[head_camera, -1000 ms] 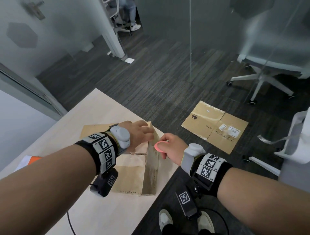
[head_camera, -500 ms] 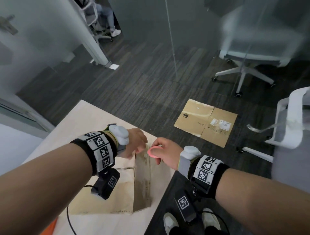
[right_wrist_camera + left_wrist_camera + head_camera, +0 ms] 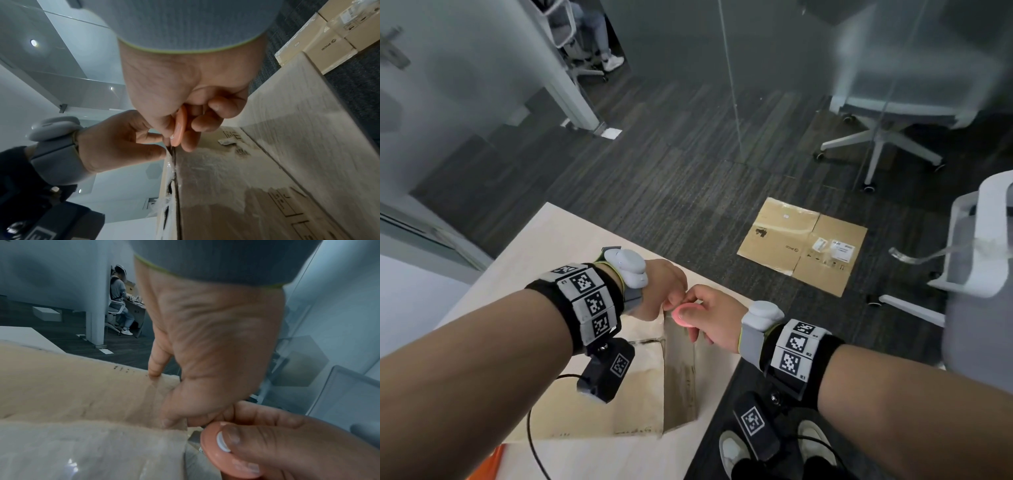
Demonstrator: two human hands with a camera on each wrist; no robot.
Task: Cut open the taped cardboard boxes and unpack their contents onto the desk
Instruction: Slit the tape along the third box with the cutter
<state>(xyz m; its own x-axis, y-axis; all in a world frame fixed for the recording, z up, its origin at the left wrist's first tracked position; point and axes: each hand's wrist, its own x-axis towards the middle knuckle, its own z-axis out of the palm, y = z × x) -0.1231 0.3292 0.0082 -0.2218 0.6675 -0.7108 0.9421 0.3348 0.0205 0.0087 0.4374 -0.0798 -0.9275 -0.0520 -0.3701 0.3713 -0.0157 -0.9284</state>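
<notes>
A taped cardboard box [image 3: 640,387] lies on the pale desk [image 3: 551,246] near its right edge. My left hand [image 3: 661,291] holds the box's far right corner, thumb on the top face [image 3: 82,418], fingers curled over the edge. My right hand [image 3: 715,315] pinches a round pink cutter [image 3: 683,315] between thumb and fingers. The cutter [image 3: 180,126] touches the taped seam at that corner, right next to the left hand's fingertips [image 3: 160,151]. Torn clear tape hangs along the seam on the box [image 3: 246,186]. The blade itself is hidden.
A flattened cardboard box [image 3: 801,246] lies on the dark carpet beyond the desk. White office chairs [image 3: 876,137] [image 3: 979,240] stand at the back and right. More sealed boxes [image 3: 329,35] sit on the floor. An orange item [image 3: 489,466] shows at the desk's near left.
My right hand has brought the cutter closer to the left hand, down to the corner seam. The left hand's fingers have curled in at the corner.
</notes>
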